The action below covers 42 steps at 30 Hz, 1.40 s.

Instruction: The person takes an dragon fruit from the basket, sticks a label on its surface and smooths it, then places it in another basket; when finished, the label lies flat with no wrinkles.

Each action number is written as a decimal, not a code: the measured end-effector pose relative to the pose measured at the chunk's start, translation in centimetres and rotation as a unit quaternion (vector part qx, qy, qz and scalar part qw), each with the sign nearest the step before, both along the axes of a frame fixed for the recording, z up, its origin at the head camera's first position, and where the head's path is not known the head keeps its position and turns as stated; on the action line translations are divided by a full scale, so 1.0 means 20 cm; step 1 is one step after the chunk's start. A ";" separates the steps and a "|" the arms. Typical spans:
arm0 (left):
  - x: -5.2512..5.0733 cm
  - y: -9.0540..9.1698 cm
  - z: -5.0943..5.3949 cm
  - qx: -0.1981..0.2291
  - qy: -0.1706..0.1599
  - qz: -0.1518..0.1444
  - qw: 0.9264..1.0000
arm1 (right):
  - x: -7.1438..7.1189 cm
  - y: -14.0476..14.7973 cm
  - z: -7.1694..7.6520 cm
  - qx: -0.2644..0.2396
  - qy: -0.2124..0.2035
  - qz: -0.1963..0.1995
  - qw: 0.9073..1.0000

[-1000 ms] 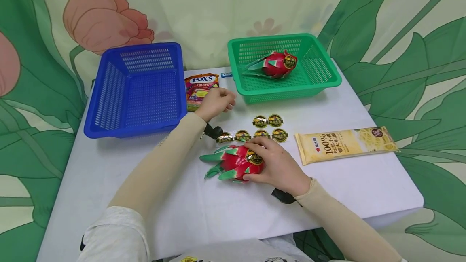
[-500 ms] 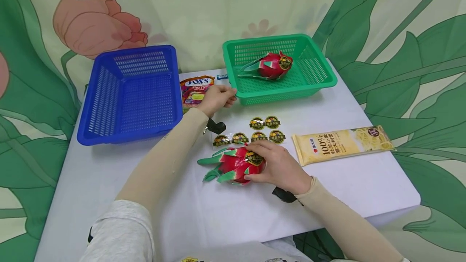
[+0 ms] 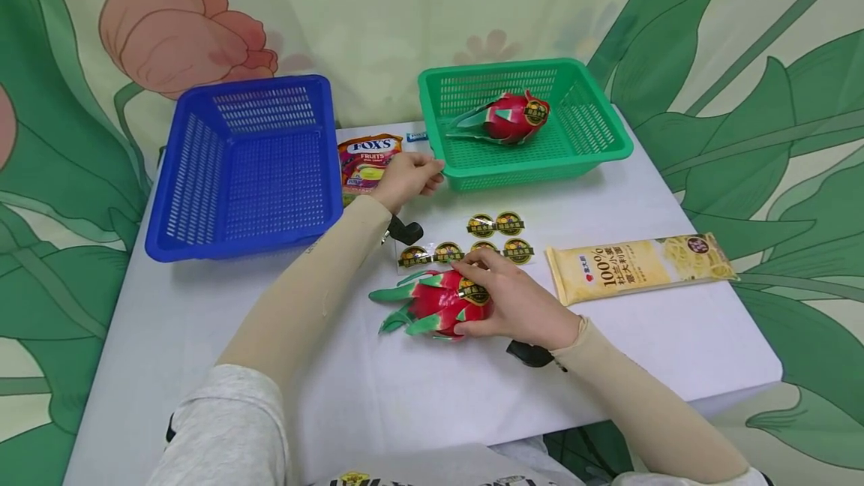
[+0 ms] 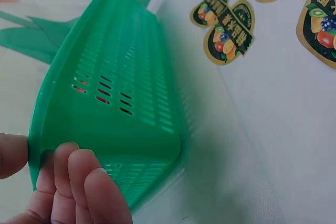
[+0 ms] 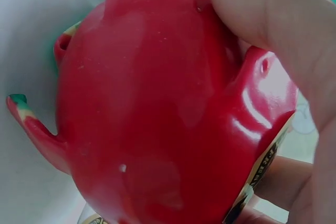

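Observation:
My left hand (image 3: 408, 178) pinches the near left corner of the green basket (image 3: 540, 172). In the left wrist view, the thumb and fingers of that hand (image 4: 79, 187) lie on either side of the rim of the basket (image 4: 110, 124). Inside the basket lies a dragon fruit (image 3: 506, 122) with a round black-and-gold sticker. My right hand (image 3: 520, 302) grips a second dragon fruit (image 3: 432, 304), red with green scales, lying on the table. Thumb and fingers span its rounded end, beside its sticker (image 3: 474, 291). The right wrist view shows this fruit (image 5: 147, 98) close up.
A blue basket (image 3: 246, 246) stands at the back left. Beside it lies a FOX'S candy bag (image 3: 364, 163), partly behind the left hand. A clear sheet of round stickers (image 3: 496, 224) lies ahead of the fruit. A yellow pasta packet (image 3: 641, 268) is on the right.
My left hand has moved right from beside the candy bag to the green basket's corner and taken hold of its rim. The right hand and its dragon fruit have stayed in place.

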State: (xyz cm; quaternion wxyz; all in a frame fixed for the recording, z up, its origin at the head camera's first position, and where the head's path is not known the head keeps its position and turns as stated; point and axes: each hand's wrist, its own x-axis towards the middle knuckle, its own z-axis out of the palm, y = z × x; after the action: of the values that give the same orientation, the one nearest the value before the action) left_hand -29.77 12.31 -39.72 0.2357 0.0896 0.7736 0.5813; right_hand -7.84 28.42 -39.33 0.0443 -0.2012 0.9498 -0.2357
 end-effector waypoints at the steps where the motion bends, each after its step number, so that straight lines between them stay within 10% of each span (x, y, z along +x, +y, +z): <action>1: 0.00 0.00 0.00 -0.001 0.001 -0.001 1.000 | 0.00 0.00 0.00 0.001 -0.003 -0.001 1.000; 42: 0.00 0.01 -0.01 0.010 -0.005 0.001 1.000 | -0.09 -0.10 0.03 -0.018 -0.090 -0.089 0.992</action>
State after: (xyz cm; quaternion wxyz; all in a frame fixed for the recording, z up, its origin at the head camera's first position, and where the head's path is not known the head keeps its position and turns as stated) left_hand -29.81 12.46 -39.93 0.2384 0.0878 0.7668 0.5894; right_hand -9.68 26.41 -38.73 0.1046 -0.0944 0.9517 -0.2729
